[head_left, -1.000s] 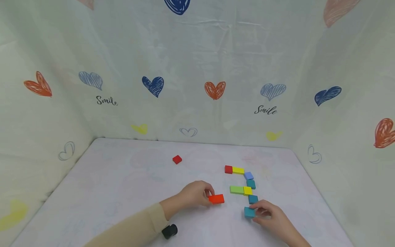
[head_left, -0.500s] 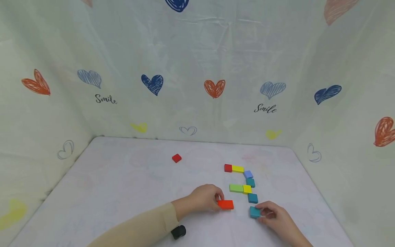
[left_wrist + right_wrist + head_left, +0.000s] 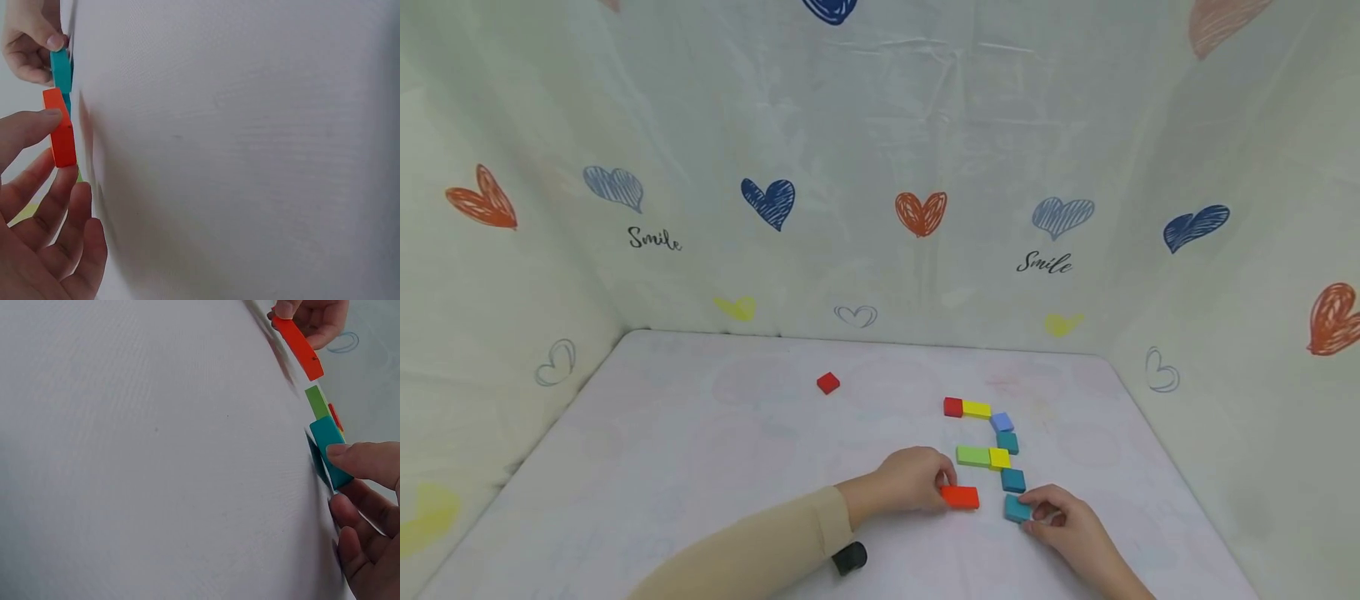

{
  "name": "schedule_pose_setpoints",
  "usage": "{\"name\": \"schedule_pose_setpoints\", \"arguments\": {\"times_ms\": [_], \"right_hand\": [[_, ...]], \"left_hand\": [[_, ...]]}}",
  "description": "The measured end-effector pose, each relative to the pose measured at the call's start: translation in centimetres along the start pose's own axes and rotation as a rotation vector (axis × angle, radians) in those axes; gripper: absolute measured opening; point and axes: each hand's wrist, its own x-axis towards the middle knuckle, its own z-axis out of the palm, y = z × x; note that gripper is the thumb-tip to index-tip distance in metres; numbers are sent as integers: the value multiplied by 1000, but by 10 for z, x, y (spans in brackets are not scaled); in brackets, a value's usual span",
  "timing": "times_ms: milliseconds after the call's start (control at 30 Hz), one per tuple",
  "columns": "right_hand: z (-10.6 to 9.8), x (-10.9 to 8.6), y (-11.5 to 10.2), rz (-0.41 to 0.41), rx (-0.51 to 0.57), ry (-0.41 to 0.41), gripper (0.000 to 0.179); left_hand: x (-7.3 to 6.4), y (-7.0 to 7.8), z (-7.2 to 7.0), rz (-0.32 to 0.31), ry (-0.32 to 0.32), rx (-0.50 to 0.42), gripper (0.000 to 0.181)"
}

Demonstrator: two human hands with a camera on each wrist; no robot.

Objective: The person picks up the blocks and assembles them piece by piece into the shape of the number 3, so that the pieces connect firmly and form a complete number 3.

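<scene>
My left hand [image 3: 917, 479] pinches an orange-red rectangular block [image 3: 961, 497] between thumb and fingers, left of the block line's near end. At that end, my right hand [image 3: 1067, 521] pinches a teal block [image 3: 1017, 509] by its right side. In the right wrist view the thumb presses the front of this teal block [image 3: 330, 453], which looks slightly raised above its shadow. Just beyond it lies another teal block [image 3: 1012, 481]; the two look close but apart. Seen from the left wrist, the orange-red block [image 3: 60, 134] is tilted, with the thumb on its face.
The line runs back through a yellow block [image 3: 999, 458], a light green block [image 3: 973, 456], a teal block [image 3: 1007, 442], a periwinkle block [image 3: 1002, 422], a long yellow block [image 3: 977, 410] and a red block [image 3: 952, 407]. A separate red block [image 3: 828, 383] lies far left on the white table [image 3: 700, 442].
My left hand has carried the orange-red block rightward and slightly nearer. My right hand has shifted its teal block a little right, then away from me, closer to the line.
</scene>
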Motion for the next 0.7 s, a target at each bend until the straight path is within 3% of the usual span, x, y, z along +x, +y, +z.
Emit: {"name": "schedule_pose_setpoints", "arguments": {"times_ms": [300,700], "right_hand": [[2,-1,-2,1,-1,15,28],[5,0,-1,2,-13,25,27]], "left_hand": [[7,3,5,3,-5,44,19],[7,3,7,-7,-28,31,19]]}}
